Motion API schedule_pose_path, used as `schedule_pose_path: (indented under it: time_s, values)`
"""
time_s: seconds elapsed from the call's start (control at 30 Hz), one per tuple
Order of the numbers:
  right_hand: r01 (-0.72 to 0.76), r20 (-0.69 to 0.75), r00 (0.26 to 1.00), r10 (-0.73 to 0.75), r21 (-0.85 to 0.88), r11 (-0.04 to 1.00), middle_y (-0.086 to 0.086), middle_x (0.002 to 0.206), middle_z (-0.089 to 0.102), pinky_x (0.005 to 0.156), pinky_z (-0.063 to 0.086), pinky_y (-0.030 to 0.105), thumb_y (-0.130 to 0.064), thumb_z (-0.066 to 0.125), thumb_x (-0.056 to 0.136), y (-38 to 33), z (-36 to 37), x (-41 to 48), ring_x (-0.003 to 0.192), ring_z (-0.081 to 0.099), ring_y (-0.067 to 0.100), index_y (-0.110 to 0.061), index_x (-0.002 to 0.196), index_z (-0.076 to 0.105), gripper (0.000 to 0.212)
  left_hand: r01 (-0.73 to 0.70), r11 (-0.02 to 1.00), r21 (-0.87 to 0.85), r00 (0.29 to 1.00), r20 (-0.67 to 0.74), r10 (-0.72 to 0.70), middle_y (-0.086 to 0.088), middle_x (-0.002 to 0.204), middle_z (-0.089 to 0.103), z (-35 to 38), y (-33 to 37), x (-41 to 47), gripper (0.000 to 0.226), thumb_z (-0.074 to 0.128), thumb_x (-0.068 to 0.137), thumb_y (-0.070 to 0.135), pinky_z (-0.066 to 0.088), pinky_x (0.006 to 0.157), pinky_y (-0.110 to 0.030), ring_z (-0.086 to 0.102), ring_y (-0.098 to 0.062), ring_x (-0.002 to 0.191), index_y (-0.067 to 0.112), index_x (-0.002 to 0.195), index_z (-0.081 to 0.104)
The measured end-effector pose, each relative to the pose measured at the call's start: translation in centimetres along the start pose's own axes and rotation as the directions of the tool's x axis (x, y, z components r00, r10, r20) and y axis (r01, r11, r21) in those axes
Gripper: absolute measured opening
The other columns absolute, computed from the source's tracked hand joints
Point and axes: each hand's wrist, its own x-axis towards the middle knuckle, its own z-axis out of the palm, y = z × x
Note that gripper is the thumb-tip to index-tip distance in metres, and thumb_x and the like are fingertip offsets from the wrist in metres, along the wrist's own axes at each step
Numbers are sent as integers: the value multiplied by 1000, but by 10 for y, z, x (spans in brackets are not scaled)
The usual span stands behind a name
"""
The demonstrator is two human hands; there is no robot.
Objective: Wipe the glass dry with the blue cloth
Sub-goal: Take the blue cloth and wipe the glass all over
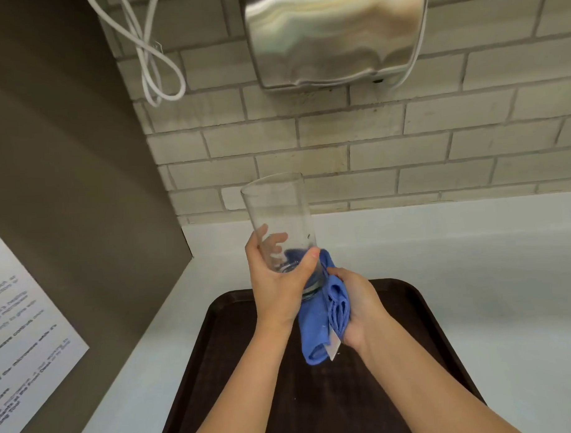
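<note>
I hold the glass (279,223) up in front of me with my left hand (276,281), fingers wrapped round its lower half and my thumb pressed across the near side close to the base. The glass is clear and tall, its open mouth pointing up and tipped a little away from me toward the brick wall (404,141). My right hand (358,307) is closed on the blue cloth (317,325), which is bunched in folds against the base and right side of the glass; part of the cloth shows through the glass wall low down, though I cannot tell whether that bit lies inside or behind it. The loose end of the cloth hangs down between my wrists, with a small white tag (334,347) sticking out near its lower edge. Both hands are raised above a dark brown tray (237,363) that sits on the pale counter (490,274), and neither the glass nor the cloth touches it. On the wall above hangs a shiny metal dryer (333,36), with a looped white cord (152,65) to its left. A printed notice (25,322) is fixed to the dark panel on my left.
</note>
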Motion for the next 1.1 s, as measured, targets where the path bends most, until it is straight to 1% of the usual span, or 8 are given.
schedule_pose_path:
  time_s: [0.07, 0.17, 0.27, 0.4, 0.57, 0.7, 0.83, 1.1]
  values:
    - [-26, -13, 1000, 25, -36, 999, 27, 102, 66, 80, 51, 42, -15, 39, 93, 4, -5, -5, 93, 63, 42, 9, 123, 46, 39, -9, 1000, 7, 1000, -1, 9, 4, 108, 56, -3, -4, 0, 71, 77, 68, 7, 50, 91, -32, 56, -20, 107, 28, 123, 38]
    - [-68, 5, 998, 68, 27, 997, 19, 74, 70, 52, 56, 33, -18, 40, 93, 4, -10, -5, 61, 68, 29, 5, 112, 55, 33, 1, 1000, 9, 1000, 17, -1, 5, 107, 57, -6, -9, -2, 70, 78, 65, 13, 50, 91, -34, 56, -21, 107, 31, 120, 39]
    - [5, -74, 997, -13, -102, 995, 17, 81, 67, 50, 54, 30, -18, 42, 92, -2, -8, -1, 57, 64, 24, -2, 99, 63, 27, 32, 999, -14, 995, 97, -30, 5, 104, 58, -5, -10, -8, 65, 74, 71, 3, 52, 77, -17, 60, 0, 90, 30, 119, 40]
    - [166, -43, 980, -196, -379, 911, 11, 87, 69, 69, 53, 31, -14, 36, 94, -5, -1, -2, 75, 65, 22, -12, 96, 64, 28, 129, 990, -55, 986, 114, -122, 6, 101, 60, -3, -6, -4, 55, 71, 76, 10, 51, 70, -13, 60, -1, 85, 31, 117, 41]
    - [437, 102, 860, -501, -654, 617, -5, 115, 57, 82, 40, 2, -14, 31, 97, 7, 4, -14, 98, 55, 1, -23, 126, 48, 35, 369, 914, -167, 926, 146, -347, -7, 116, 63, -11, -4, 4, 69, 78, 60, 38, 49, 97, -42, 61, -24, 108, 25, 122, 50]
    - [603, 311, 744, -591, -693, 395, -14, 129, 39, 88, 26, -8, -8, 33, 95, 10, 11, -19, 118, 41, -3, -22, 132, 41, 40, 493, 841, -223, 856, 298, -423, -10, 105, 68, -20, -2, 4, 68, 78, 61, 40, 54, 72, -31, 67, -19, 89, 14, 121, 56]
    - [690, 461, 625, -630, -704, 169, -6, 139, 34, 89, 19, -11, -1, 34, 93, -16, 33, -3, 124, 29, -1, -13, 132, 43, 41, 592, 769, -240, 763, 475, -439, -11, 100, 68, -20, -6, -6, 60, 66, 65, 39, 53, 77, -34, 66, -20, 88, 7, 115, 60]
    - [569, 203, 770, -604, -646, 508, 7, 134, 50, 92, 36, 21, -13, 31, 96, -34, 37, 13, 112, 49, 14, -21, 134, 40, 40, 574, 790, -215, 780, 436, -448, -10, 94, 69, -20, -3, -4, 67, 67, 59, 41, 57, 67, -30, 69, -18, 77, 7, 116, 60]
